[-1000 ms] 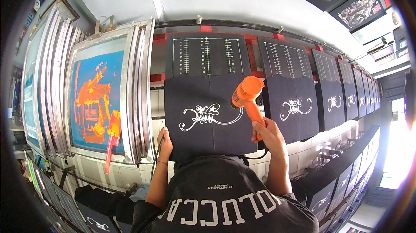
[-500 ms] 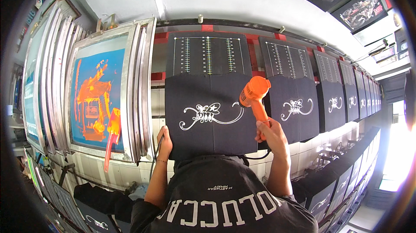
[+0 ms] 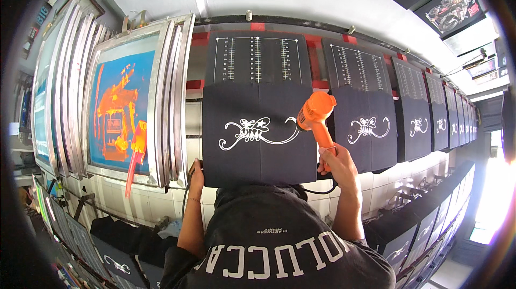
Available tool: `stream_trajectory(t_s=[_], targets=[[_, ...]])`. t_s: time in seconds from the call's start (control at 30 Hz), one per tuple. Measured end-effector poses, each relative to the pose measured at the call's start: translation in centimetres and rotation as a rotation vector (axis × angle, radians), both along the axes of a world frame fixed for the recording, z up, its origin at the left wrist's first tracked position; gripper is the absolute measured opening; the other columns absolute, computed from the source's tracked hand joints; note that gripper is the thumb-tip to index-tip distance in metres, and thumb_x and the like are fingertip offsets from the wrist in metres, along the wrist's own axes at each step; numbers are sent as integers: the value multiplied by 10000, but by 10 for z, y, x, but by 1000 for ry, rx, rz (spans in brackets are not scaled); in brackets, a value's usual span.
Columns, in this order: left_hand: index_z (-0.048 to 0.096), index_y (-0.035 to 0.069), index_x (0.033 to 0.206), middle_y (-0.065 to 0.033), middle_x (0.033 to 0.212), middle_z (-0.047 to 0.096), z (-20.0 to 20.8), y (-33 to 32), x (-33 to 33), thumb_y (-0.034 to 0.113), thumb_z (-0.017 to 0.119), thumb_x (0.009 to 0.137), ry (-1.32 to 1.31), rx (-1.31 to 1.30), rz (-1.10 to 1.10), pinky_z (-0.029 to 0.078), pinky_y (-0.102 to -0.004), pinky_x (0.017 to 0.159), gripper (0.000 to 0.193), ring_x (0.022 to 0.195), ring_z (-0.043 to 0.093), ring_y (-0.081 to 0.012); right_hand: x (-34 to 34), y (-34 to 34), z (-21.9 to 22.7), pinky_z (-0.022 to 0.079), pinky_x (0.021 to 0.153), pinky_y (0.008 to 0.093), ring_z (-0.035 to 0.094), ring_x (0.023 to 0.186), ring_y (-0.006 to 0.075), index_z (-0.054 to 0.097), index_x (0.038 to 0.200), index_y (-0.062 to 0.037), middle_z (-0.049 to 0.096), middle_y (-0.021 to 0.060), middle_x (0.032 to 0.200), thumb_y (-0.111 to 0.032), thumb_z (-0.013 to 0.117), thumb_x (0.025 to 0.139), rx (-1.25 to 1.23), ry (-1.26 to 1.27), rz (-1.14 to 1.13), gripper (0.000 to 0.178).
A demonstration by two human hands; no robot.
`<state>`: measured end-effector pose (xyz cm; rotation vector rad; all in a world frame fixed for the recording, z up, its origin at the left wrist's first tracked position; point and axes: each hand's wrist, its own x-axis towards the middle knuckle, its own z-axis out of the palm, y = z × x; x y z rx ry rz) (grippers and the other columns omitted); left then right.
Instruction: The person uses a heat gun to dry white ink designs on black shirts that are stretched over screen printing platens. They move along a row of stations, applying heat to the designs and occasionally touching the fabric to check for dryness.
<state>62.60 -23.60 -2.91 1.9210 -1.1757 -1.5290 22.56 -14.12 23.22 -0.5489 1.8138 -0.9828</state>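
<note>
My right hand point(image 3: 340, 168) is closed around the handle of an orange heat gun point(image 3: 317, 110). The dark nozzle points left, over the right end of a white line print point(image 3: 255, 129) on black fabric point(image 3: 258, 163). This fabric covers the lower part of a black board point(image 3: 271, 63) marked with white scales. Beside the board's lower left corner is my left hand point(image 3: 196, 178), closed, with a black cord point(image 3: 186, 197) running along it. Its fingers are partly hidden. Another cord point(image 3: 320, 191) hangs from the heat gun's handle and passes behind my body.
Several framed printing screens point(image 3: 174, 101) stand on the left; the front one bears orange ink and a red-handled squeegee point(image 3: 135, 163). To the right, a row of similar boards with printed black fabric point(image 3: 365, 152) recedes. More printed boards point(image 3: 403, 240) lie behind me on both sides.
The board and screens appear slightly higher in view. The heat gun stays over the print's right end, its nozzle a little lower on the print. Both hands keep their grip.
</note>
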Motion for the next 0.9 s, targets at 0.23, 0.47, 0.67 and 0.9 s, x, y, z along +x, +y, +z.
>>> stream_trajectory(t_s=[0.23,0.47,0.67,0.9], targets=[[520,23,1323,-161,1258,591,-38,105,64,590,304,992,-53,208,-75,478,-377,866,691,1051,591,-290,-6,11,5,471,526,239,568,557,95,577,919,16,560,16,679,-239,620,910,23,-30,78,258],[523,162,1273,-82,1304,520,-83,195,159,584,352,969,415,260,1119,481,-440,803,548,1035,582,-289,-10,23,7,469,540,236,568,571,93,582,985,34,561,13,688,-237,618,910,-1,-108,137,284],[541,110,1020,-47,952,594,-59,202,213,536,409,966,304,-33,1463,460,-317,614,449,797,561,-203,-12,28,5,468,546,234,572,585,88,580,1009,49,567,13,695,-233,613,912,16,-165,212,301],[563,33,1165,-100,1127,623,7,176,285,605,387,967,459,-515,1290,476,-317,755,630,981,580,-240,-16,25,4,474,545,241,587,590,98,575,1030,54,575,21,695,-214,615,912,27,-189,295,295]])
